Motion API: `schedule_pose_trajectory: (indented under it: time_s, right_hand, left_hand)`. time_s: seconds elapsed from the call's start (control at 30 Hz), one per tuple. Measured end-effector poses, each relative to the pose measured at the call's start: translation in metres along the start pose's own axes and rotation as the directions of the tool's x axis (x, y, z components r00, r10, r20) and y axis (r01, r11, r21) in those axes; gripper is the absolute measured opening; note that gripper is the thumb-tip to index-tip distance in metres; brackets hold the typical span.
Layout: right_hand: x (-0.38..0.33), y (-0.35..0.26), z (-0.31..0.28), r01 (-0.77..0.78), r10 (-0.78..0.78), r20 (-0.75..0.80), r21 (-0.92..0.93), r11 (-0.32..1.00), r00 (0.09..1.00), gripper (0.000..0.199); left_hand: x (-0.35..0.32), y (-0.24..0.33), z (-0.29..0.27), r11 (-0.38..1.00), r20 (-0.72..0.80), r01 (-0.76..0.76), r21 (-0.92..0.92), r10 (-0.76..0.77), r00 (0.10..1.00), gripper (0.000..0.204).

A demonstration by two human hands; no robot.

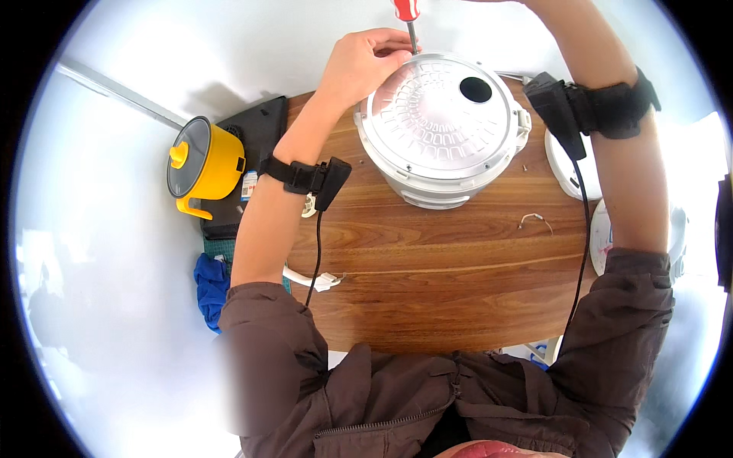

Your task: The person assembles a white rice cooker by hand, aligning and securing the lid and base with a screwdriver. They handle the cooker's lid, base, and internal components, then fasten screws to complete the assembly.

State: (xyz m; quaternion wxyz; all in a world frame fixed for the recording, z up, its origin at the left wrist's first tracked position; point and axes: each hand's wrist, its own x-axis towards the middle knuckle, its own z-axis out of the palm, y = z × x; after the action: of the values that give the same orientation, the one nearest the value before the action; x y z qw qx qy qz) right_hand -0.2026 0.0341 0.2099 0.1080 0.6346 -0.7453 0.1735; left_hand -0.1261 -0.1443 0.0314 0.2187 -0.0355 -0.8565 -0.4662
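Observation:
A white round appliance (427,187), which looks like a rice cooker body, stands at the far side of the table. Its shiny domed metal cover (435,114) faces up, with a dark round hole near the right edge. A screwdriver (408,11) with a red and white handle stands nearly upright at the cover's far-left rim. My left hand (363,65) is closed at that rim, its thumb and fingers pinched around the lower shaft. Whether a screw sits under the tip is hidden. My right hand (510,1) lies almost wholly beyond the top edge, so its fingers and grip are hidden.
A yellow pot (217,164) with a lid stands on a black flat case (263,130) at left. Near it lie a blue cloth (211,282) and a white cord piece (324,282). At right are a short wire (537,219) and white round parts (563,168).

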Motion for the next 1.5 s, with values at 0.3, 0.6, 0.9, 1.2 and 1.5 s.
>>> schedule_pose_trajectory:
  time_s: [0.3,0.6,0.9,1.2,1.5]
  right_hand:
    - [0.003,0.015,0.013,0.075,-0.083,-0.136,-0.068,0.995,0.987,0.043]
    - [0.003,0.007,-0.006,-0.012,0.019,0.038,-0.188,0.982,0.999,0.042]
    - [-0.003,0.012,-0.014,-0.036,0.047,0.045,-0.222,0.974,0.998,0.043]
    - [-0.003,0.006,-0.004,0.013,-0.019,-0.021,-0.24,0.971,1.0,0.045]
    - [-0.005,0.028,0.002,0.115,-0.124,-0.105,-0.094,0.989,0.987,0.048]
  left_hand:
    - [-0.004,0.001,-0.004,0.995,0.045,0.065,0.072,-0.068,0.997,0.028]
    - [-0.003,0.001,-0.003,0.998,0.063,0.057,0.025,-0.059,0.996,0.028]
    - [-0.002,0.001,0.0,0.999,0.025,0.027,0.022,-0.028,0.999,0.027]
    - [-0.004,0.002,-0.002,0.998,0.012,0.016,0.055,-0.017,1.0,0.027]
    - [-0.002,0.0,-0.001,0.998,0.025,0.021,0.052,-0.023,0.999,0.027]
